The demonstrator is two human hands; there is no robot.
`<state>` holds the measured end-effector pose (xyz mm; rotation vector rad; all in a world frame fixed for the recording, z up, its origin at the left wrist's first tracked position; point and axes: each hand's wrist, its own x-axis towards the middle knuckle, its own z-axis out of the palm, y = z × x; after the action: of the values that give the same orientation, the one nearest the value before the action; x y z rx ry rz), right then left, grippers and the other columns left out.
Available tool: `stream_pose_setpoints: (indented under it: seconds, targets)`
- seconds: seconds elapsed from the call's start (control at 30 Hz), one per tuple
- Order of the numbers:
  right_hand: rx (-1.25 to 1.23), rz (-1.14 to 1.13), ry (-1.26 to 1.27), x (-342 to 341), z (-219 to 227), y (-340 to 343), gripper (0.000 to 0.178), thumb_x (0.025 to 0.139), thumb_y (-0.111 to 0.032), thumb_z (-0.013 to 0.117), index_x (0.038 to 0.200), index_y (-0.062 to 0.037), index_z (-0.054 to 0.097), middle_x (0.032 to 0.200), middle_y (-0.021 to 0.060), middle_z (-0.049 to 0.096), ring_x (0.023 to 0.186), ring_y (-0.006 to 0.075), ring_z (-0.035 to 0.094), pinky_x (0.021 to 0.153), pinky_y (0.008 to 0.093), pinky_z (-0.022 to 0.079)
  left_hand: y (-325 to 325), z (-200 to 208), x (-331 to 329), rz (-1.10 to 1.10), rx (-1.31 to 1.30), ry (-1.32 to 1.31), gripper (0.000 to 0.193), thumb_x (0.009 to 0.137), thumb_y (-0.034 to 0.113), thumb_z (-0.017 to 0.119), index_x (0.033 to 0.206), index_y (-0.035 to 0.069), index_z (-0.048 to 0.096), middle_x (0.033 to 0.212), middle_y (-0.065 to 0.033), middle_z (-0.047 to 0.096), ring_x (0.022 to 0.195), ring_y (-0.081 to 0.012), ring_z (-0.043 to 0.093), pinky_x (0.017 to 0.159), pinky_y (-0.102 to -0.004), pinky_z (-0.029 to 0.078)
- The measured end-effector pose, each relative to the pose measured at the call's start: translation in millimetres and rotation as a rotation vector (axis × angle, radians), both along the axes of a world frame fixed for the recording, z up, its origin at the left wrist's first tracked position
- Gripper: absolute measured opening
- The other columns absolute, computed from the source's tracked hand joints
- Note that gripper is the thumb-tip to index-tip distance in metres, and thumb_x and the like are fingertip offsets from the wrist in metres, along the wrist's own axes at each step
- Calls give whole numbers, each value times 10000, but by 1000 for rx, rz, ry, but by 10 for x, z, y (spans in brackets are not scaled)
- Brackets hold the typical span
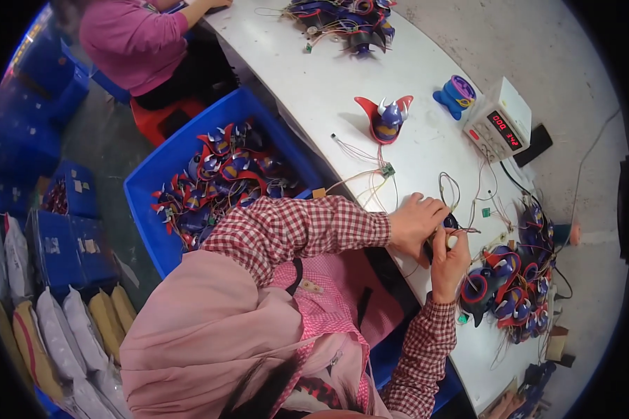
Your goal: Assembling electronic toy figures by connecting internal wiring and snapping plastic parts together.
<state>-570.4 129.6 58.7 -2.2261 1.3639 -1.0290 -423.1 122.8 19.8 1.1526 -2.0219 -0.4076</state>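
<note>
At the table's near edge both my hands meet over a dark, wired piece (451,221), mostly hidden by my fingers; it looks like one of the purple toy heads. My left hand (416,222) is curled over its near side. Against it, my right hand (448,267) is closed with thumb and fingers pinched, a small pale round end (452,241) showing between them. Thin wires run out beyond the fingertips. Left of my hands, a finished-looking toy head with silver horns and a red collar (388,124) stands upright, its wires and a green circuit board (388,170) trailing toward me.
A white power supply (499,126) with a lit red display and a blue-purple cup-like holder (456,96) stand at the back. Wired toy heads are piled at right (513,279) and far left (349,21). A blue crate (147,202) holds more. A person in pink (133,42) sits beyond.
</note>
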Motion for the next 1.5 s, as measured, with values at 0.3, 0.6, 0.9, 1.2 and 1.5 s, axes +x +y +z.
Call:
stream_pose_setpoints:
  seconds: [0.3,0.6,0.9,1.2,1.5]
  targets:
    - [32,-241,-23,-396,592,-589,215,871,-186,594,832,23,566,723,96,606,641,165,566,588,296,449,27,-34,108,32,-42,-56,969,487,511,792,1204,-23,417,1161,-190,464,1097,-337,435,933,-439,322]
    - [354,-316,15,-753,204,-957,309,841,-262,634,873,42,588,712,106,622,615,186,574,584,318,456,157,44,1374,747,-41,38,695,637,406,779,1114,-20,507,1117,-170,475,1077,-320,426,938,-409,339]
    - [68,147,157,576,365,-273,338,856,-198,613,1113,12,546,975,161,521,903,272,517,777,353,437,-586,-142,1650,839,147,23,778,560,544,754,1063,-22,573,1237,-178,436,1205,-328,329,1002,-420,241]
    - [287,210,327,1279,0,-546,183,810,-173,629,878,-4,621,864,158,608,825,245,578,728,303,436,-619,172,1548,585,398,233,672,607,419,770,1071,-32,591,964,-117,635,916,-221,592,855,-344,439]
    - [448,170,9,-23,422,-321,179,802,-161,643,844,7,598,884,124,604,801,218,563,734,299,436,-37,506,831,-257,720,982,396,707,120,744,1045,-20,594,972,-62,641,854,-121,604,770,-255,489]
